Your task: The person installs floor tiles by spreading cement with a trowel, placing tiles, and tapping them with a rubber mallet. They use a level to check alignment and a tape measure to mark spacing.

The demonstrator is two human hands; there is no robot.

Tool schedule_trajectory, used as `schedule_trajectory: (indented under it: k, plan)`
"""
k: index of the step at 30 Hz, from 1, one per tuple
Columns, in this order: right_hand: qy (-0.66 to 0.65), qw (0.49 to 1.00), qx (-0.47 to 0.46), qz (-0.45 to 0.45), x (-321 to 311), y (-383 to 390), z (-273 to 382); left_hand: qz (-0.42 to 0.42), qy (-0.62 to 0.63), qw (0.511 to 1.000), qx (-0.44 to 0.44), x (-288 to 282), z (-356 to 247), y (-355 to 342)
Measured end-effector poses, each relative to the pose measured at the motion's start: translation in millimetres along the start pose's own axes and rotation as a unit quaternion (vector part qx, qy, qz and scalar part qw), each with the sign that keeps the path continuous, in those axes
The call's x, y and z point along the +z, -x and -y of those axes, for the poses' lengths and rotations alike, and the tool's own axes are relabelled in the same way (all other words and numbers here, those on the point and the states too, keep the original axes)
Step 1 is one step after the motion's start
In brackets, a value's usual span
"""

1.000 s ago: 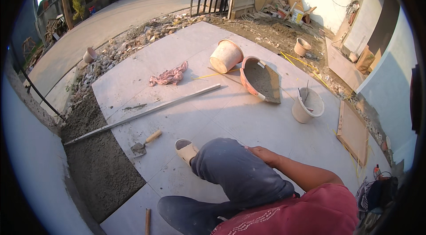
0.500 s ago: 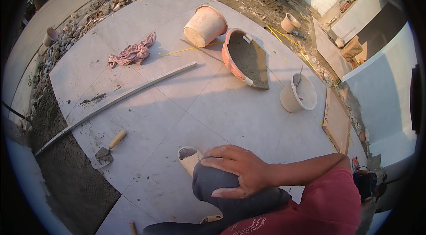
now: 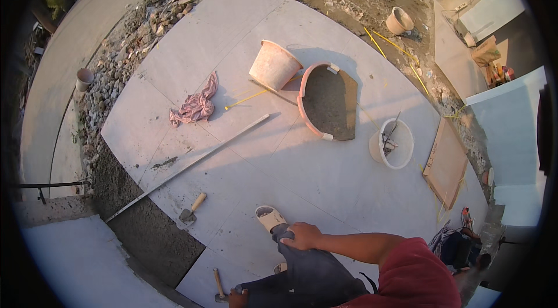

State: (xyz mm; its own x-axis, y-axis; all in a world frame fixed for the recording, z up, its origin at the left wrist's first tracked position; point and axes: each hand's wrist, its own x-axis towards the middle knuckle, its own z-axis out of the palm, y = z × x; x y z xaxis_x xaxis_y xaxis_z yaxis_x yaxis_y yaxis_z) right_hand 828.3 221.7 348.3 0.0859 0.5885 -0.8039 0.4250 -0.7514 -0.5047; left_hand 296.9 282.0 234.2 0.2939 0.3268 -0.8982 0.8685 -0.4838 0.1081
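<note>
My right hand (image 3: 302, 236) lies over my bent knee in dark trousers (image 3: 317, 264), its thumb apart and its other fingers partly hidden; no tool shows in it. At the lower edge, my left hand (image 3: 237, 298) is only partly visible beside my other leg. Its fingers are too hidden to read. Close by it is a hammer (image 3: 218, 282) with a wooden handle and dark head. A trowel (image 3: 192, 208) with a wooden handle lies farther left on the grey tiles (image 3: 256, 177). Beyond it stretches a long straight bar (image 3: 197, 162), reaching over the dark mortar bed (image 3: 154, 238).
A pinkish bucket (image 3: 274, 66) lies tilted beside a basin (image 3: 300, 111) of grey mortar. To the right stands a white bucket (image 3: 378, 148) with tools. A crumpled pink cloth (image 3: 195, 107) rests on the tiles. Rubble (image 3: 125, 66) borders the left, a wooden panel (image 3: 446, 162) the right.
The view has shifted, so the tools and buckets appear farther right. My right hand stays on the knee but looks smaller and farther away. My left hand and the hammer's head have come into view.
</note>
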Motion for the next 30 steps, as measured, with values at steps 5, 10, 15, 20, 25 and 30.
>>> schedule_trajectory:
  k: [5, 10, 15, 20, 25, 30]
  plan:
    - [-0.058, 0.988, 0.144, -0.009, 13, 58, 5, 0.068, -0.129, 0.981, 0.125, -151, -108, 77]
    - [-0.046, 0.995, 0.086, 0.025, 50, 35, -22, 0.175, -0.068, 0.977, 0.101, -350, -229, 131]
    - [-0.086, 0.994, 0.062, -0.012, 5, 56, -57, 0.007, 0.042, 0.994, 0.097, -427, -226, 142]
    - [-0.392, 0.877, 0.276, -0.034, -87, 110, -39, -0.01, 0.158, 0.987, 0.021, -471, -160, 110]
    - [-0.495, 0.818, 0.272, -0.105, -144, 88, -1, -0.059, -0.009, 0.996, 0.066, -481, -26, 8]
    - [-0.521, 0.822, 0.138, -0.185, -260, 24, 49, -0.087, -0.032, 0.99, 0.103, -588, -30, -62]
